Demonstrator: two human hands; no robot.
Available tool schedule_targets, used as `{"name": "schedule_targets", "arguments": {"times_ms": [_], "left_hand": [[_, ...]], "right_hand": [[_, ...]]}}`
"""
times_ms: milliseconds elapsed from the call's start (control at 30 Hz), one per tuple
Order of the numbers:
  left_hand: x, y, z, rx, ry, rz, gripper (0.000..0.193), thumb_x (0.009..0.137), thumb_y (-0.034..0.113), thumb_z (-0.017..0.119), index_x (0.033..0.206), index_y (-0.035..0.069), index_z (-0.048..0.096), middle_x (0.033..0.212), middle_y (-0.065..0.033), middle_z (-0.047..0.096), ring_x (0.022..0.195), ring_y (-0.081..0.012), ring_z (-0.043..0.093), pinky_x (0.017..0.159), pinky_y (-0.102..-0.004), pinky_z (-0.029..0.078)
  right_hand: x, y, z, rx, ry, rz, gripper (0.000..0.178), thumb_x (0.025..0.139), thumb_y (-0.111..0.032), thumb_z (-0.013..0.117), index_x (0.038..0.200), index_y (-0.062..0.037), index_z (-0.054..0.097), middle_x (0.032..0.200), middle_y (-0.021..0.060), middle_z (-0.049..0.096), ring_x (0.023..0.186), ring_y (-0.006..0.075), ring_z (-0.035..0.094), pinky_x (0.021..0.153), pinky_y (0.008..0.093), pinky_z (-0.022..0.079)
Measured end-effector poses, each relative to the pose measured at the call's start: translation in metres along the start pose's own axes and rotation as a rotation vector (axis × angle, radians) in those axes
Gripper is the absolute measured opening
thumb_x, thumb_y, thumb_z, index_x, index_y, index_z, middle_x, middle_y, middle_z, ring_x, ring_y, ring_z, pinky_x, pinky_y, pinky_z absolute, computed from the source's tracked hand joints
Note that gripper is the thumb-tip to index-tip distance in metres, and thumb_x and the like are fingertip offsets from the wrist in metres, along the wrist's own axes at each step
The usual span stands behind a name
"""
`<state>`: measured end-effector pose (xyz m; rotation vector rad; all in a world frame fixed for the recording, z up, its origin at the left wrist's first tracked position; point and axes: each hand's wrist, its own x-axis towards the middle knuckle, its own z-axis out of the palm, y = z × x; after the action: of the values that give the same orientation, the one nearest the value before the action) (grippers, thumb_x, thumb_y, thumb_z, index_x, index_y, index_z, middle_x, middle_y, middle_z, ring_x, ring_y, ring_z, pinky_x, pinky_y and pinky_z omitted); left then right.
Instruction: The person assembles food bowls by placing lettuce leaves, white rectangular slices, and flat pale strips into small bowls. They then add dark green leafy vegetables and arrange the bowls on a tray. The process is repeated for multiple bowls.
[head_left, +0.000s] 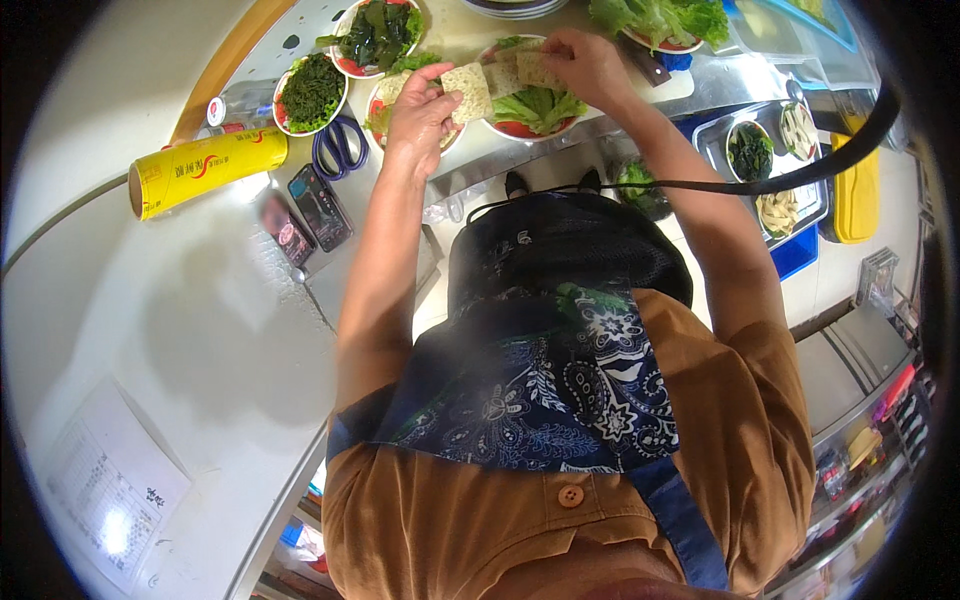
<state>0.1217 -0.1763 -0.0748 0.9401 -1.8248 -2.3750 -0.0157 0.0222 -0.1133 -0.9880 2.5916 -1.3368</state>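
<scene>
A long yellow box of wrap [208,168], with red marks along its side, lies on the worktop [200,330] at the upper left, just beside the blue-handled scissors [338,146]. Below them lie two dark phones with their screens up, one larger [320,206] and one smaller with a round red patch [286,230]. A white printed sheet [110,485] lies at the lower left. A small round red-and-white label [216,110] sits above the box.
</scene>
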Motion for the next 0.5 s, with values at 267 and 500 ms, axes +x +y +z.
{"name": "schedule_targets", "arguments": {"times_ms": [267,500], "left_hand": [[0.0,-0.005,0.002,-0.097,0.006,-0.003,0.029,0.083,-0.004,0.059,0.109,0.007,0.053,0.084,-0.0047,0.056,0.065,-0.0109,0.054,0.055,-0.0267,0.052],[-0.01,-0.018,0.016,-0.275,-0.401,-0.248,0.026,0.091,0.006,0.053,0.116,0.006,0.048,0.095,-0.0147,0.064,0.07,-0.0204,0.064,0.057,-0.0322,0.053]], "right_hand": [[-0.002,-0.019,-0.007,-0.447,-0.078,-0.201,0.029,0.074,-0.017,0.064,0.102,-0.0088,0.063,0.112,0.0135,0.061,0.105,0.0326,0.057,0.088,0.0431,0.045],[-0.022,-0.041,-0.014,0.242,-0.221,-0.466,0.037,0.071,-0.006,0.068,0.107,-0.011,0.063,0.114,0.0099,0.06,0.107,0.0311,0.056,0.091,0.0407,0.044]]}}
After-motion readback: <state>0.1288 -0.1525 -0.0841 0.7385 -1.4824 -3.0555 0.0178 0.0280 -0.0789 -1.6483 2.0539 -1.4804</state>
